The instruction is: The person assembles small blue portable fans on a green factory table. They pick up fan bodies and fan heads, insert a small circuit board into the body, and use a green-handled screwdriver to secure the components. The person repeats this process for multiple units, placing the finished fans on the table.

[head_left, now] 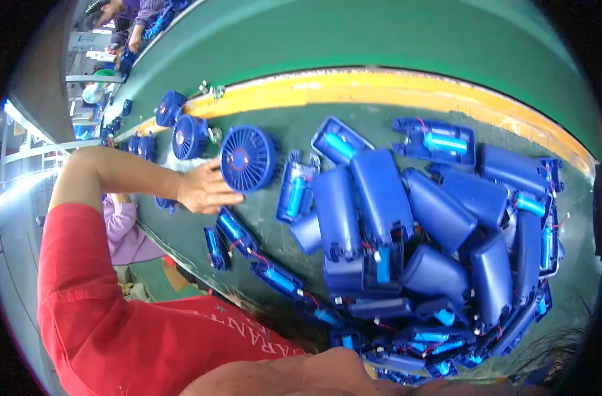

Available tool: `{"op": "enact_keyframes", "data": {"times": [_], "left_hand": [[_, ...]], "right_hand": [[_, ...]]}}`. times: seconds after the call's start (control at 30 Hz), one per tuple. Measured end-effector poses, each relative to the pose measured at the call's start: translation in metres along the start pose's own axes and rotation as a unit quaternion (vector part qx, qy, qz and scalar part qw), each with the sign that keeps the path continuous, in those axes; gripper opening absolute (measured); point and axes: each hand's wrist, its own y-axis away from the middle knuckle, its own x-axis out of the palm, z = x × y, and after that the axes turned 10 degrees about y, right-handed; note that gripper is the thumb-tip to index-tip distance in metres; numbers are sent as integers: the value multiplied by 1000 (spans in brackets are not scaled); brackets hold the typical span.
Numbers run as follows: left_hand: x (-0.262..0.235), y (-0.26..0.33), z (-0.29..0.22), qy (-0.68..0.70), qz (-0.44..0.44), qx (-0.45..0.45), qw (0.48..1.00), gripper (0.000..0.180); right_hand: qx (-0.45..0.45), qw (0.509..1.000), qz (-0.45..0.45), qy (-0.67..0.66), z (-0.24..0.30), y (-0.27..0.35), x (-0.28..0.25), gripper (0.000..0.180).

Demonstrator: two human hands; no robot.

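Observation:
My left hand reaches in from the left with its fingers stretched out, beside a round blue fan head. The thumb and fingertips are at its near left edge; whether they press on it I cannot tell. Just below the fingers lies a narrow blue housing half holding a light-blue battery cell. Another such housing half lies right of the fan head. A second fan head rests behind my wrist, a third farther off. My right hand does not show.
A large pile of blue plastic housings, several with battery cells and thin wires, covers the right of the green table. A yellow strip borders the far side. Small metal parts lie on it. Other people work at the far left.

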Motion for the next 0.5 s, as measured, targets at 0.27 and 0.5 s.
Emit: {"op": "enact_keyframes", "data": {"times": [0.27,0.5], "left_hand": [[-5,-6,0,20,7,15,1000,75],[5,0,10,39,-9,46,998,72]], "right_hand": [[36,999,-7,20,-9,-62,4,30],[57,998,-30,19,-15,-108,7,29]]}}
